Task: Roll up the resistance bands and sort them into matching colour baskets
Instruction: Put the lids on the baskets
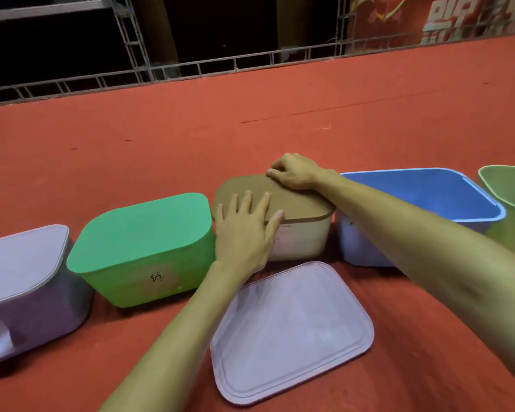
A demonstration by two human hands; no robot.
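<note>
Head view: five baskets stand in a row on the red carpet [250, 114], running from 8 o'clock to 3 o'clock. The purple basket [36, 307] sits at 8 o'clock with its lid on. Just right of it is the green basket [143, 248], also lidded, with a handwritten label on its front. The cream basket [304, 242] stands near the centre under a brown lid [298, 200]. At 3 o'clock the blue basket [422, 197] stands open. The pale green basket [509, 197], touching its right side, is cut off by the frame edge.

The left hand [244, 233] lies flat on the brown lid's near left part. Its fingers are spread and straight, and its thumb is at the lid's front edge. The right hand [295, 172] reaches across from 4 o'clock, and its curled fingers grip the lid's far edge.

A loose lid [292, 331], pale lilac, lies flat on the carpet at 5 o'clock, just in front of the cream basket and between the two forearms. A metal truss [131, 43] borders the carpet from 10 to 1 o'clock.
</note>
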